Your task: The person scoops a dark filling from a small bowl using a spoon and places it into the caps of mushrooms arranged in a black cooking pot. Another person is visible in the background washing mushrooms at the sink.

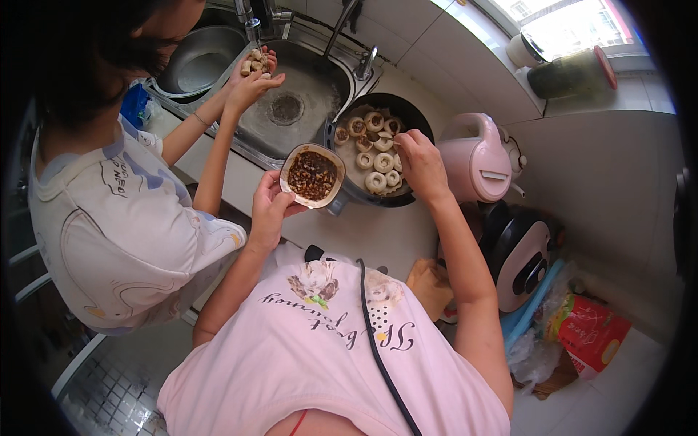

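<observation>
My left hand (pixel 272 204) grips a small squarish bowl (pixel 286 192) by its near left side. Dark brown sauce with chopped bits (pixel 313 175) fills much of it. Over the dark round pan (pixel 422 117), my right hand (pixel 422 163) pinches a small pale spoon (pixel 387 137), partly hidden by the fingers. White mushroom caps (pixel 376 182) lie hollow side up on paper inside the pan. Several caps at the far and left side (pixel 356 126) have brown sauce in their hollows; the nearer ones look plain. The bowl overlaps the pan's left edge.
At left, another person's hands (pixel 253 76) hold cut mushroom stems under the faucet (pixel 252 28), above the steel sink (pixel 322 90). A pink electric kettle (pixel 471 163) stands close right of the pan. Nearer are a dark-and-pink appliance (pixel 521 256) and a red package (pixel 594 332).
</observation>
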`<state>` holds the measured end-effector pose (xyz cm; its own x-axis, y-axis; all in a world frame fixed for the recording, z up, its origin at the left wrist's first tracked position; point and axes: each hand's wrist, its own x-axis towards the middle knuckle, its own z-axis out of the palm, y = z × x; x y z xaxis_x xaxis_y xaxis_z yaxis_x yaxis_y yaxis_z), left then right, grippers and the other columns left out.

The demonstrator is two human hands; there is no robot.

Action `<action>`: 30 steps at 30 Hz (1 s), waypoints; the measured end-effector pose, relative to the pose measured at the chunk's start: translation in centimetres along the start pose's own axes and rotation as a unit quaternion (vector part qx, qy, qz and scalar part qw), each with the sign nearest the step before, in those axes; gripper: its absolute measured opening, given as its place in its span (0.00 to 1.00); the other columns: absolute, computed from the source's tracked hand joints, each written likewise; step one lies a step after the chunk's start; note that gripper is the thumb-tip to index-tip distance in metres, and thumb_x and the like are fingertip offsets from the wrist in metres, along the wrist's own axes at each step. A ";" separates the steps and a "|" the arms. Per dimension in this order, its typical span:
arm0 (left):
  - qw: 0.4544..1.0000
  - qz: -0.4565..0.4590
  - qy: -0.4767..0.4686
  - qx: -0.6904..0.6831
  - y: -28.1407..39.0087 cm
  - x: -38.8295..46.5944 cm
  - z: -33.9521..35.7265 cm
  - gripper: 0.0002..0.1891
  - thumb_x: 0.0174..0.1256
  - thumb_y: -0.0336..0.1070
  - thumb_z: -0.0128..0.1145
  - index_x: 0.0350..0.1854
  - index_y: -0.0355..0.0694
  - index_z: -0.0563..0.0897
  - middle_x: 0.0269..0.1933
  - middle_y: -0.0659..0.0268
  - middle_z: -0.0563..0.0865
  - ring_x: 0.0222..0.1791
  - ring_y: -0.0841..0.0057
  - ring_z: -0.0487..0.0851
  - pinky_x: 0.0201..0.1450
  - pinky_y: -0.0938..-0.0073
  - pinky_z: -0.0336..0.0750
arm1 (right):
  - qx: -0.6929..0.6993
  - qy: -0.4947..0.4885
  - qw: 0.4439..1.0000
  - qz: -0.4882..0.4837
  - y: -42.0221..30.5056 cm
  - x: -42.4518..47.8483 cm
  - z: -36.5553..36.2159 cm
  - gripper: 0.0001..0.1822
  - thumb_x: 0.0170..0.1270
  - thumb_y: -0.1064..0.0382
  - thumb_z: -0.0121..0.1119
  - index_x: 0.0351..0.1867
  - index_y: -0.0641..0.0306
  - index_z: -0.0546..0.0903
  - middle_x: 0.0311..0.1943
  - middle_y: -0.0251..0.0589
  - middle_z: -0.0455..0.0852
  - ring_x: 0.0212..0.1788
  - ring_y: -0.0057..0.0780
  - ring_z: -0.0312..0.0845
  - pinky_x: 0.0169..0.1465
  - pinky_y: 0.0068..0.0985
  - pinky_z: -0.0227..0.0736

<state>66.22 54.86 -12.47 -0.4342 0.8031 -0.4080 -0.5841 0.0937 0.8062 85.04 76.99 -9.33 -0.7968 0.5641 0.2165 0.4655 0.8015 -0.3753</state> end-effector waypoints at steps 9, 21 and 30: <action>1.000 -0.002 -0.016 0.009 0.3 -0.8 1.2 0.18 0.59 0.27 0.48 0.53 0.34 0.68 0.47 0.59 0.79 0.43 0.77 0.83 0.41 0.76 0.84 | 0.076 0.106 0.990 0.051 -0.7 -1.1 -3.0 0.04 0.61 0.71 0.56 0.36 0.67 0.77 0.33 0.45 0.79 0.33 0.43 0.76 0.37 0.32 0.72; 0.994 0.000 -0.083 0.070 -0.3 0.0 6.2 0.17 0.61 0.27 0.50 0.52 0.33 0.67 0.47 0.59 0.80 0.43 0.76 0.83 0.43 0.74 0.84 | 0.067 0.120 0.988 -0.071 -5.7 -5.6 -8.1 0.02 0.62 0.73 0.56 0.35 0.68 0.77 0.31 0.44 0.77 0.28 0.37 0.73 0.33 0.25 0.69; 0.988 0.005 -0.116 0.102 -0.7 0.1 7.9 0.16 0.62 0.27 0.50 0.52 0.33 0.67 0.47 0.59 0.80 0.44 0.76 0.83 0.44 0.74 0.84 | 0.407 0.134 0.868 0.252 -4.7 -10.8 -2.3 0.06 0.69 0.68 0.51 0.42 0.66 0.77 0.31 0.31 0.78 0.31 0.18 0.72 0.35 0.18 0.68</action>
<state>72.01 59.54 -9.67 -0.2563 0.9157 -0.3095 -0.4196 0.1830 0.8890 92.31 67.64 -7.85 -0.4017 0.9158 0.0015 0.2158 0.0963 -0.9717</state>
